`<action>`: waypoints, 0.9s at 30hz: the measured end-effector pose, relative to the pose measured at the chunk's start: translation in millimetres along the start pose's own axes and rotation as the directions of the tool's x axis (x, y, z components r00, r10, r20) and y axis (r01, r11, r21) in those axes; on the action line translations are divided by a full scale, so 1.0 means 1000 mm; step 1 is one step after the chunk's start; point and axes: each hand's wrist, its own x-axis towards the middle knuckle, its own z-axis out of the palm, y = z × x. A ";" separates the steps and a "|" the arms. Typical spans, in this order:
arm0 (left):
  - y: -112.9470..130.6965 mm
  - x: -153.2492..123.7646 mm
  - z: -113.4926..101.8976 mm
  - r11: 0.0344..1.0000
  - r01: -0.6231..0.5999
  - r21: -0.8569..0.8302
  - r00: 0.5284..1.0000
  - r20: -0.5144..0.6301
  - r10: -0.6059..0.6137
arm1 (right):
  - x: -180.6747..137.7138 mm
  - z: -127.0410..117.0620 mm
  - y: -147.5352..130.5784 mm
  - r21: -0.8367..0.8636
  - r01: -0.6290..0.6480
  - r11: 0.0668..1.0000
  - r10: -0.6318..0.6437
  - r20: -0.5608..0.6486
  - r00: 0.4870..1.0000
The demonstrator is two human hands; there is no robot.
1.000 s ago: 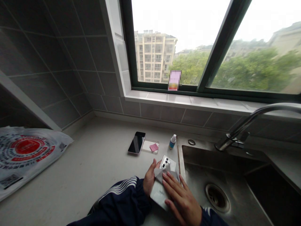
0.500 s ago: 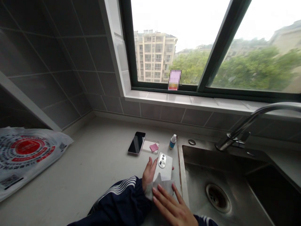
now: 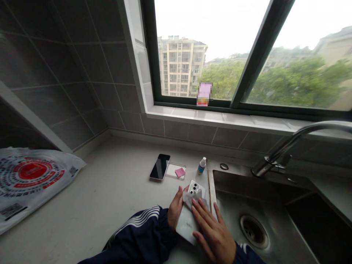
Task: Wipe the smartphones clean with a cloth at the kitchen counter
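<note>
My left hand (image 3: 176,208) is closed around the left side of a white phone (image 3: 187,224), whose back faces up with the camera lenses at its top end. Part of that hand is hidden under the phone. My right hand (image 3: 213,229) lies over the phone, its fingers stretched out and spread. Under those fingertips a thin grey cloth (image 3: 189,198) is pressed on the phone's back, just below the lenses. The cloth partly covers the camera area.
Behind the hands, a dark-screened phone (image 3: 160,167), a clear case (image 3: 172,169) with a pink piece (image 3: 180,172) and a small spray bottle (image 3: 201,165) rest on the counter (image 3: 118,190). A sink (image 3: 233,205) with a faucet (image 3: 286,146) lies right; a plastic bag (image 3: 35,179) left.
My right hand and the cloth have slid up the phone's back from its lower end to near the lenses. More of the lower back shows now. My left hand keeps its hold.
</note>
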 end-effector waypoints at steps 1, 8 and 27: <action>0.000 0.000 -0.001 1.000 0.006 0.001 1.000 0.007 -0.006 | -0.001 0.002 0.001 0.002 -0.017 1.000 0.017 -0.005 1.000; -0.001 -0.001 -0.007 0.999 0.033 0.024 0.998 0.058 -0.035 | -0.002 0.007 0.004 -0.019 -0.113 0.993 0.114 0.036 0.993; -0.001 -0.008 -0.017 0.955 0.068 0.288 0.982 0.150 -0.115 | -0.005 0.013 0.013 0.055 -0.312 0.948 0.313 0.005 0.950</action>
